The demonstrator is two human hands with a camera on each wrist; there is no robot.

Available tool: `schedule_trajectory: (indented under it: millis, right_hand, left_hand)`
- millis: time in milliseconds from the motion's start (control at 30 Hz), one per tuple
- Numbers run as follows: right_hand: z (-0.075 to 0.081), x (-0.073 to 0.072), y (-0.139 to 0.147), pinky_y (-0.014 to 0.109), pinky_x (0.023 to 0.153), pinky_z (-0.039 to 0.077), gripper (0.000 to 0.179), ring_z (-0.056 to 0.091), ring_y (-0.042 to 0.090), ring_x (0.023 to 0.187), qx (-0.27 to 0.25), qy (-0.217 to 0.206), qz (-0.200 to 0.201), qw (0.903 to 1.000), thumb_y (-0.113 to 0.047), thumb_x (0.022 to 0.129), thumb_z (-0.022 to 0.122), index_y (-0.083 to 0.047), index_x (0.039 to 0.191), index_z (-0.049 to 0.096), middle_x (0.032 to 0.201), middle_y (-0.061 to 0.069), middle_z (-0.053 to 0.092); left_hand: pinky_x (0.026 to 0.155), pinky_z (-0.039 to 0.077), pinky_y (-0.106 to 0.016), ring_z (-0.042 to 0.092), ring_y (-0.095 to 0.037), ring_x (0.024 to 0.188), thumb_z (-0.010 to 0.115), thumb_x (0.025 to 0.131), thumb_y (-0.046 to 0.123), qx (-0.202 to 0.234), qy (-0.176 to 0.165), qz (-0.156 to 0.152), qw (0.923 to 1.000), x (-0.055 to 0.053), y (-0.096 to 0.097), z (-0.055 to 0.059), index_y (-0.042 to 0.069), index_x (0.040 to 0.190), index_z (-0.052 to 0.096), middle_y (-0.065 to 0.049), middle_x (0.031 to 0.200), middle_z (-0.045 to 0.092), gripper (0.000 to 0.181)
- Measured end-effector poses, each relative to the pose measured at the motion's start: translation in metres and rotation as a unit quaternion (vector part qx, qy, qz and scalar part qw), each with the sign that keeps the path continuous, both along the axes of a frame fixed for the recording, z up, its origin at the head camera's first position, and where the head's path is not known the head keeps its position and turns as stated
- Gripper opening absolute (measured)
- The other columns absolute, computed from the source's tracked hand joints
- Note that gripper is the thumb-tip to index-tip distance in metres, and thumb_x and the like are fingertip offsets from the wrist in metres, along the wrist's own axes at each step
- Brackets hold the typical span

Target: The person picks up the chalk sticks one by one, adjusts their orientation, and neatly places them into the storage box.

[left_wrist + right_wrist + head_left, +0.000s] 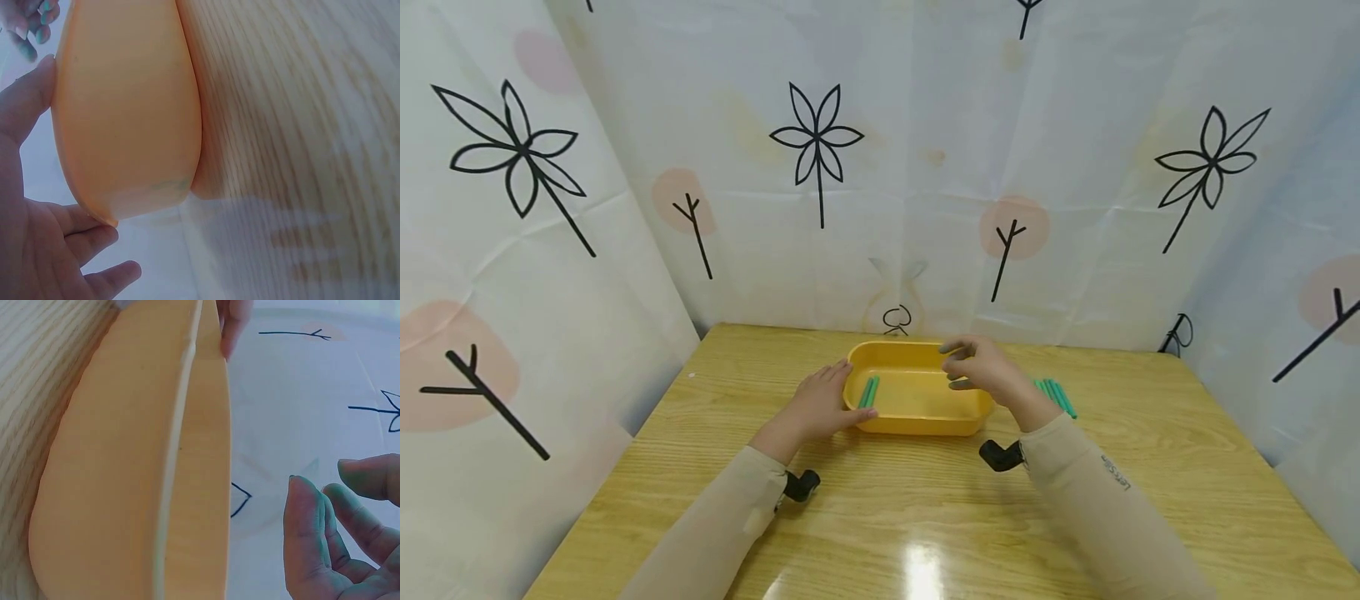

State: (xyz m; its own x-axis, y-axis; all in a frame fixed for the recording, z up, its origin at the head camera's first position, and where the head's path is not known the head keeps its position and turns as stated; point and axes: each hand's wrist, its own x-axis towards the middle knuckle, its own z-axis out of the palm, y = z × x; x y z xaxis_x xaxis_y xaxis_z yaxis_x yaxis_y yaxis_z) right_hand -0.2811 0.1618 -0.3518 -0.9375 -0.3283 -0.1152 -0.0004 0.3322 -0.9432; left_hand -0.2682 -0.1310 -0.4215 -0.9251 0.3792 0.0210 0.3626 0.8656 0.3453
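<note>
A yellow oblong tray (925, 426) stands on the wooden table, with two thin green sticks (868, 392) lying side by side at its left end. My left hand (822, 402) holds that end, thumb at the front rim and fingers around the left rim. The left wrist view shows the tray's outer wall (131, 112) between thumb and fingers. Over the tray's right part hovers my right hand (983, 367), its fingers loosely bent. In the right wrist view the thumb and fingers stand apart with nothing between them; the fingers (305, 519) look greenish.
Several more green sticks (1060, 398) lie on the table just right of the tray, partly behind the right wrist. A printed white curtain (865, 250) hangs behind the table and along both sides. A black cord (1176, 333) sits at the back right corner.
</note>
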Motion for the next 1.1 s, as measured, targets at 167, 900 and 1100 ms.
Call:
schedule_trajectory:
  millis: [167,900,1100]
  right_hand:
    - [0.006,0.005,0.017,0.041,0.087,0.057,0.038,0.056,0.036,0.101,0.003,0.013,-0.004,0.9999,-0.003,0.101,0.056,0.009,0.136,0.048,0.118,0.023,0.049]
    - [0.012,0.021,0.094,0.039,0.089,0.057,0.045,0.055,0.042,0.114,0.058,0.054,-0.046,0.9958,-0.007,0.103,0.056,0.01,0.142,0.043,0.125,0.028,0.047]
    - [0.003,0.022,0.112,0.043,0.089,0.057,0.048,0.053,0.047,0.116,0.084,0.064,-0.062,0.9925,-0.012,0.103,0.057,0.01,0.143,0.043,0.126,0.028,0.049]
  left_hand:
    - [0.119,0.019,-0.056,0.024,-0.04,0.148,0.058,0.089,0.07,-0.001,0.0,-0.001,1.0,0.0,0.001,0.001,0.0,0.158,0.025,-0.016,0.164,0.022,0.103]
    - [0.118,0.021,-0.055,0.026,-0.039,0.148,0.058,0.089,0.071,-0.015,0.0,0.004,0.9999,0.0,0.002,0.0,0.0,0.158,0.026,-0.017,0.164,0.023,0.103]
    - [0.118,0.022,-0.055,0.026,-0.039,0.148,0.057,0.089,0.071,-0.016,0.005,0.001,0.9999,-0.001,0.001,0.0,0.0,0.158,0.026,-0.017,0.163,0.023,0.104]
